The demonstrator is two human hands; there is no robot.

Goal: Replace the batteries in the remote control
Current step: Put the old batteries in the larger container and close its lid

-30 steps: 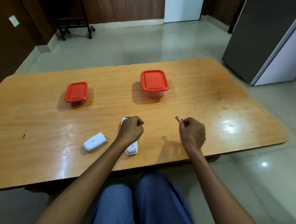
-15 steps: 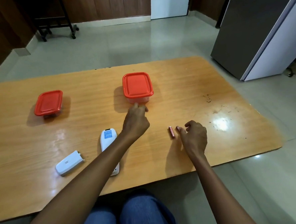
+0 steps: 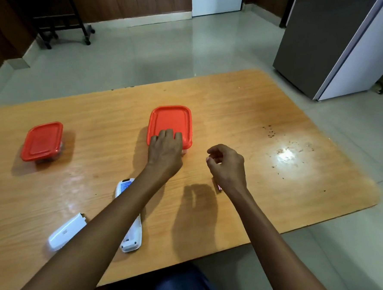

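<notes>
Two red-lidded plastic containers stand on the wooden worktop (image 3: 240, 110): a smaller one (image 3: 42, 141) at far left and a larger one (image 3: 170, 123) near the middle. One white remote control (image 3: 130, 224) lies near the front edge, back side up with its battery bay exposed, partly crossed by the left forearm. One white battery cover (image 3: 67, 231) lies just left of it, apart from the remote. One battery (image 3: 219, 187) is visible, a small pinkish cylinder lying on the worktop just beside the right wrist, mostly hidden by it.

The left hand (image 3: 165, 151) reaches far across the worktop, palm down, with its fingers (image 3: 169, 134) spread over the near edge of the larger container's lid and the thumb low at the container's right side; it grips the container's near rim. The right hand (image 3: 227, 162) hovers above the worktop to the right of that container, its fingers loosely curled and holding nothing, thumb and forefinger close but not pinched on any object.

Half a second earlier the left fingertips were only just at the container's near edge; now they lie over the lid. The right hand then rested low beside the battery; it has since lifted and moved farther away, leaving the battery lying behind it near the wrist.
</notes>
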